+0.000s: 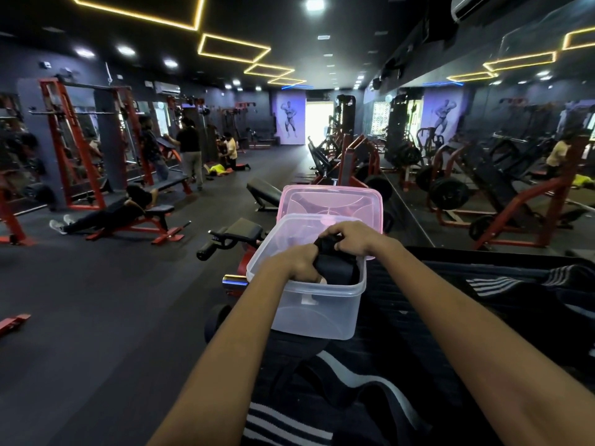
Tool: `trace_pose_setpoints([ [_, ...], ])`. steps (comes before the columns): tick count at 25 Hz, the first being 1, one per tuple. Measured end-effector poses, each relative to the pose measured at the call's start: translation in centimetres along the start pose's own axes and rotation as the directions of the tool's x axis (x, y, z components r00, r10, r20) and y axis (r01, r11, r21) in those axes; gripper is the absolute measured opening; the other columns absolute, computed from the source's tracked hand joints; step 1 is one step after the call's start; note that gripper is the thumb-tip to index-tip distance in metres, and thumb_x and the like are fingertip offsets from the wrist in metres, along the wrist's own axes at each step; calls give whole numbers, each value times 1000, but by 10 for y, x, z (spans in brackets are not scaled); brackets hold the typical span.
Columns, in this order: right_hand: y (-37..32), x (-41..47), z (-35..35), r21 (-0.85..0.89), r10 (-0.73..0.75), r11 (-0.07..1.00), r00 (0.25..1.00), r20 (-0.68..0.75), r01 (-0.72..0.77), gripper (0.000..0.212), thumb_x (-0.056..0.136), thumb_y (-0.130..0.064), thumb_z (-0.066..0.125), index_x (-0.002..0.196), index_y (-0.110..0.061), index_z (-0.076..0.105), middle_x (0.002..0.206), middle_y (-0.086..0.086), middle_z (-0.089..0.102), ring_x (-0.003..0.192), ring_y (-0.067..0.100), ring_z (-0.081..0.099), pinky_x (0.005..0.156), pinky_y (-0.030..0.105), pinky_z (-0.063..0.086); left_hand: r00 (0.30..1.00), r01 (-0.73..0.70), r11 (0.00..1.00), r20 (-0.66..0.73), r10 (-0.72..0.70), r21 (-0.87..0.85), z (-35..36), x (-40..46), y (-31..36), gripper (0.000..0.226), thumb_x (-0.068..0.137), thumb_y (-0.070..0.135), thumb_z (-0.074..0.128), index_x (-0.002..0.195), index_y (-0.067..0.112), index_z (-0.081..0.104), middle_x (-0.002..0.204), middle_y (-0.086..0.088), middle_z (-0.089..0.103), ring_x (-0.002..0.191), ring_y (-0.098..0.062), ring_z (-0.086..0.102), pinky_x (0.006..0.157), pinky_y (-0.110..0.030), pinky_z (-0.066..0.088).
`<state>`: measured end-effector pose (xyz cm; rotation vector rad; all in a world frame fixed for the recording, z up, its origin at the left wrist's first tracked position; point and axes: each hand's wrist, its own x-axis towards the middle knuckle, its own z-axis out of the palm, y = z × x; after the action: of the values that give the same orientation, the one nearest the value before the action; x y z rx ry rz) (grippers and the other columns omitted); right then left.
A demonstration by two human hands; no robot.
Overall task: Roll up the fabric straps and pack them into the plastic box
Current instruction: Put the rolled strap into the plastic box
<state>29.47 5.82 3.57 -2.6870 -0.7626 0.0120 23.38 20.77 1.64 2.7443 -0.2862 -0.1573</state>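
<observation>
A clear plastic box point(317, 312) stands on a dark padded bench, its pink lid point(331, 204) upright behind it. Both hands are at the box's open top. My left hand point(297, 262) and my right hand point(349, 236) are closed on a rolled black fabric strap point(335, 263) that sits inside the box's rim. More black straps with white stripes lie loose on the bench: one in front of the box point(354, 381) and another at the right point(521, 284).
The dark padded bench point(415, 333) carries everything. Red-framed gym machines point(222, 243) stand left of it, weight machines and a mirror wall point(502, 188) on the right. Several people exercise at the back left on a dark rubber floor point(106, 317).
</observation>
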Motion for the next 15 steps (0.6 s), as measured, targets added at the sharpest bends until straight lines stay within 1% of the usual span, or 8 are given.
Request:
trace_pose_setpoints([
  [3, -1, -6, 0, -71, 14, 997, 1000, -3, -14, 47, 86, -5, 52, 131, -18, 57, 135, 8, 57, 123, 27, 50, 102, 33, 41, 1000, 10, 1000, -11, -10, 13, 0, 1, 4, 45, 78, 17, 72, 118, 7, 53, 118, -13, 62, 104, -25, 57, 93, -34, 47],
  [5, -2, -14, -3, -61, 20, 998, 999, -33, -22, 39, 87, -7, 54, 125, -14, 60, 130, 11, 59, 119, 28, 52, 97, 31, 42, 1000, 10, 999, -26, -8, 43, -3, -2, 9, 47, 78, 17, 73, 120, 7, 55, 119, -13, 62, 106, -26, 57, 89, -31, 44],
  [7, -3, -24, -8, -19, -10, 1000, 997, -72, 9, 34, 90, -11, 56, 123, -9, 62, 129, 11, 61, 119, 26, 53, 96, 27, 39, 997, 9, 998, -71, -5, 63, -7, -7, 14, 48, 78, 20, 75, 120, 6, 57, 120, -12, 62, 108, -27, 57, 88, -30, 43],
  [9, -3, -42, -17, 76, -45, 996, 990, -133, 55, 33, 91, -13, 57, 124, -8, 61, 131, 10, 60, 122, 24, 53, 99, 25, 36, 985, -9, 998, -173, 18, 56, -11, -15, 25, 48, 79, 21, 75, 120, 4, 58, 120, -13, 62, 111, -30, 57, 91, -31, 43],
  [11, 2, -65, -27, 159, -62, 982, 974, -216, 98, 33, 91, -10, 57, 123, -8, 62, 131, 8, 60, 123, 21, 53, 98, 22, 35, 946, -62, 998, -320, 54, -16, -13, -24, 39, 48, 79, 20, 75, 120, 3, 59, 121, -15, 63, 112, -31, 57, 95, -34, 45],
  [13, 12, -94, -37, 233, -46, 967, 965, -259, 108, 30, 90, -8, 58, 120, -8, 64, 125, 7, 64, 114, 15, 57, 95, 19, 38, 890, -142, 982, -451, 71, -125, -9, -37, 59, 43, 79, 17, 74, 118, 6, 62, 119, -12, 65, 112, -27, 59, 95, -33, 45],
  [15, 23, -126, -43, 346, -18, 931, 965, -262, 112, 27, 90, -6, 61, 116, -7, 65, 119, 8, 67, 105, 13, 61, 94, 21, 45, 861, -221, 945, -504, 72, -242, 0, -51, 81, 35, 80, 14, 73, 113, 8, 65, 113, -7, 67, 106, -21, 61, 93, -30, 46],
])
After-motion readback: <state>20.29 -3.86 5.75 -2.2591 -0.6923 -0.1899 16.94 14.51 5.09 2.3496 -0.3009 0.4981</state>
